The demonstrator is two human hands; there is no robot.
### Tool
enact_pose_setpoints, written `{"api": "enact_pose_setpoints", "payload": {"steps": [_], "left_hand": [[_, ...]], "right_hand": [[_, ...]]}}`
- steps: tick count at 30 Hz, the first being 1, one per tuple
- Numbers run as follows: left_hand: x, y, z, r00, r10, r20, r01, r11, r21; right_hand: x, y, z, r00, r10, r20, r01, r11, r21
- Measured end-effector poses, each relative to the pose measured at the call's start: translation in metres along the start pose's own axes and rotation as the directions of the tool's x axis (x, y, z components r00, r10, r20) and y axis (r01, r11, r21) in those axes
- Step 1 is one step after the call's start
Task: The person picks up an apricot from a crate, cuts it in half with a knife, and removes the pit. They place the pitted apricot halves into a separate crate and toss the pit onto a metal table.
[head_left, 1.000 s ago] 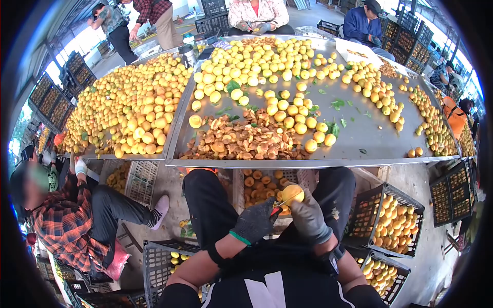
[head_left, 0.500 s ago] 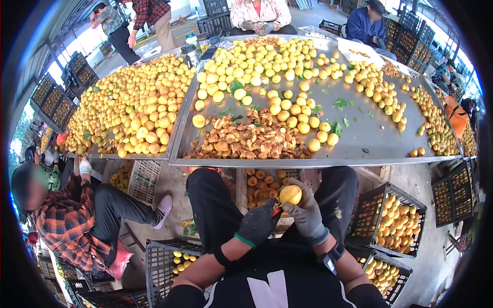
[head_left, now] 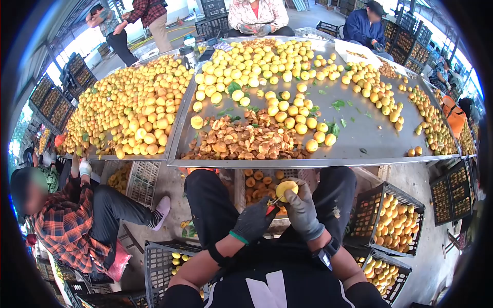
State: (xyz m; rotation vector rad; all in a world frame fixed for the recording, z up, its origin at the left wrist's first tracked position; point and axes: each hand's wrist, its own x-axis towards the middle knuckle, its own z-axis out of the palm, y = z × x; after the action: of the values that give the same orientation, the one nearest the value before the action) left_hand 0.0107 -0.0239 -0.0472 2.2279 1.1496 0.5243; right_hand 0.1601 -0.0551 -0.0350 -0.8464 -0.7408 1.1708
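Between my knees my right hand (head_left: 302,210), in a grey glove, holds a yellow fruit (head_left: 286,190) by its side. My left hand (head_left: 255,219), in a dark glove with a green cuff, is closed round a small tool with a red part (head_left: 270,208). The tool's thin metal end touches the fruit's lower left side. Below and behind the fruit, a crate of orange-brown fruit (head_left: 258,184) stands under the table edge. A pile of brown cut pieces (head_left: 246,139) lies on the metal table (head_left: 359,133) in front of me.
Whole yellow fruit (head_left: 128,108) covers the left table. Black crates of fruit stand at my right (head_left: 398,220) and lower left (head_left: 159,267). A person in a checked shirt (head_left: 69,220) sits at the left; others sit across the table (head_left: 258,15) and at the back right (head_left: 362,28).
The fruit has turned in my right hand and shows a flatter, paler face. My left hand has shifted slightly left and down. At the back left, two people's arms have moved closer together.
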Motion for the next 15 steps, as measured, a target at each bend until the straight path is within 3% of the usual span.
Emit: {"api": "enact_pose_setpoints", "payload": {"steps": [1,3,5,6,7,8,9,11,12,13,14,15], "left_hand": [[-0.001,0.003,-0.003,1.0,0.003,0.006,-0.003,1.0,-0.003],[-0.003,0.013,-0.018,0.996,-0.055,-0.066,0.035,0.962,-0.271],[0.0,0.023,-0.052,0.996,-0.074,-0.047,0.054,0.942,-0.33],[0.002,0.024,-0.062,0.994,-0.103,-0.03,0.083,0.919,-0.385],[0.005,0.021,-0.062,0.994,-0.107,-0.028,0.088,0.918,-0.386],[0.007,0.017,-0.059,0.992,0.079,-0.095,-0.1,0.963,-0.25],[0.009,0.017,-0.059,0.954,0.269,-0.134,-0.283,0.954,-0.1],[0.011,0.023,-0.06,0.967,0.247,-0.065,-0.252,0.964,-0.087],[0.012,0.028,-0.062,0.974,0.226,0.001,-0.226,0.971,-0.073],[0.014,0.031,-0.066,0.974,0.227,0.006,-0.225,0.971,-0.076],[0.015,0.034,-0.07,0.958,0.284,0.034,-0.284,0.959,0.009],[0.015,0.035,-0.072,0.939,0.338,0.065,-0.342,0.935,0.093]], "right_hand": [[0.0,-0.003,-0.001,1.0,0.0,-0.007,0.0,1.0,-0.001],[0.002,-0.013,-0.001,0.976,0.202,0.082,-0.217,0.929,0.3],[0.005,-0.019,0.0,0.964,0.266,-0.001,-0.255,0.925,0.281],[0.003,-0.019,-0.008,0.918,0.391,0.064,-0.383,0.835,0.394],[0.0,-0.017,-0.017,0.854,0.5,0.143,-0.5,0.712,0.493],[-0.002,-0.007,-0.03,0.815,0.524,0.248,-0.576,0.688,0.441],[-0.002,-0.008,-0.028,0.813,0.527,0.248,-0.579,0.685,0.442],[-0.006,-0.012,-0.017,0.714,0.639,0.286,-0.689,0.569,0.45],[-0.018,-0.015,-0.003,0.891,0.446,0.091,-0.452,0.889,0.072],[-0.023,-0.015,-0.004,0.89,0.447,0.086,-0.453,0.888,0.075],[-0.028,-0.016,-0.006,0.974,0.2,0.108,-0.157,0.934,-0.32],[-0.03,-0.019,-0.003,0.973,-0.031,0.23,0.175,0.749,-0.64]]}}
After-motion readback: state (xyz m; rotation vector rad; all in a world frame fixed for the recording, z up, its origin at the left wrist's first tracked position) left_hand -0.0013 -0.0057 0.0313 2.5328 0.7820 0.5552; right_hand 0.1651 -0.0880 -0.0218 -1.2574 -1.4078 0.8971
